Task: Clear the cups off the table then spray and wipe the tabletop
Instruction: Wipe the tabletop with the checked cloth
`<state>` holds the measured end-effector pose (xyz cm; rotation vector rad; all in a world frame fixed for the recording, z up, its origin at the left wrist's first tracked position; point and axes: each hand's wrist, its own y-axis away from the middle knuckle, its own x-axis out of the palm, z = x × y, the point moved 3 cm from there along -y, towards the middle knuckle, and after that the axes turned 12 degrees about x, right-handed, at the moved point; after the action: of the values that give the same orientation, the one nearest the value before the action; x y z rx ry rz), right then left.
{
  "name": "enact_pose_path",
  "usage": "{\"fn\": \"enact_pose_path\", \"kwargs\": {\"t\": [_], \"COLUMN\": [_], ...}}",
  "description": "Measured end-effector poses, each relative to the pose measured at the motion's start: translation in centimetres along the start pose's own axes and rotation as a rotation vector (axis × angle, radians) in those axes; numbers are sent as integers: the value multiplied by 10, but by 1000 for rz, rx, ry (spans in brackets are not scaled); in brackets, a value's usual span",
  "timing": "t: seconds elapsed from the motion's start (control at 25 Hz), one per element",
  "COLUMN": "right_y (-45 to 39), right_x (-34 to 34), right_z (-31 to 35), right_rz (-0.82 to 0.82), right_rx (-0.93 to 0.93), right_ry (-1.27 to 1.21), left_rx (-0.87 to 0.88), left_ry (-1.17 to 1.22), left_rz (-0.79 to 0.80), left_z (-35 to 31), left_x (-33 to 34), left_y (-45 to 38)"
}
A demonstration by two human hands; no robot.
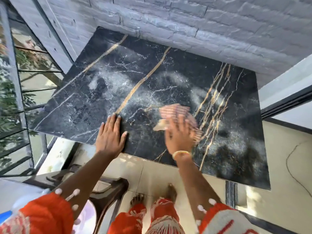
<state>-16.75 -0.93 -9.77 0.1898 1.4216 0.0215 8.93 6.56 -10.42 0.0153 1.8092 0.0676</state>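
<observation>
From the head camera, looking down at a dark tabletop [168,78], black like marble, with gold lines and thin white cracks across it. Shiny and wet in places, with pale cloudy smears in the middle and on the right. Shaped like a long box, pushed up against a gray brick wall [185,22] at the far side, with its long way running from left to right and slanting a little down to the right. On the near part, a striped cloth [175,112], pink and cream, blurry, bunched up, lying on the stone near the middle. On top of the cloth, the right hand [180,134], blurry too, fingers spread flat and pressing down, with a yellow bracelet [181,153] on the wrist. Just to the left, the left hand [110,134] lying flat and wide on the tabletop by the near edge, fingers straight and pointing to the wall, holding nothing. Lower down, orange sleeves [47,211] with white dots, bare feet [136,198] on pale floor tiles [152,171], and a dark chair [108,191] at the lower left.
</observation>
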Motion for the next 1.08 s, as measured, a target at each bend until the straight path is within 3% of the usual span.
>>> {"fn": "enact_pose_path", "kwargs": {"t": [0.08,0.2,0.32,0.36,0.44,0.56,0.64,0.72,0.8,0.96,1.08], "right_y": [-22,-35,-57,-68,-88,-99,-108,-145,-195,-292,-312], "right_x": [-13,-21,-19,-18,-11,3,8,4,-1,-22,-37], "right_z": [-57,-97,-47,-15,60,166,205,207,182,79,-23], "right_rz": [-97,-106,-32,-22,-36,5,84,121,111,-12,-29], "right_rx": [255,475,706,697,499,-64,-387,-543,-474,-62,226], "right_ry": [0,-39,-127,-125,-69,3,49,60,46,23,-2], "left_rx": [0,15,-4,-18,-50,-100,-135,-129,-69,6,85], "left_ry": [-11,-20,0,9,29,44,62,75,52,18,47], "left_rz": [17,28,9,0,-18,-16,-35,-50,-35,13,32], "left_z": [3,3,6,8,13,17,10,0,-11,-31,-47], "left_x": [-5,-5,-4,-3,-2,-1,0,-2,-3,-3,1], "left_y": [-7,-17,-35,-42,-56,-71,-76,-91,-116,-182,-228]}}
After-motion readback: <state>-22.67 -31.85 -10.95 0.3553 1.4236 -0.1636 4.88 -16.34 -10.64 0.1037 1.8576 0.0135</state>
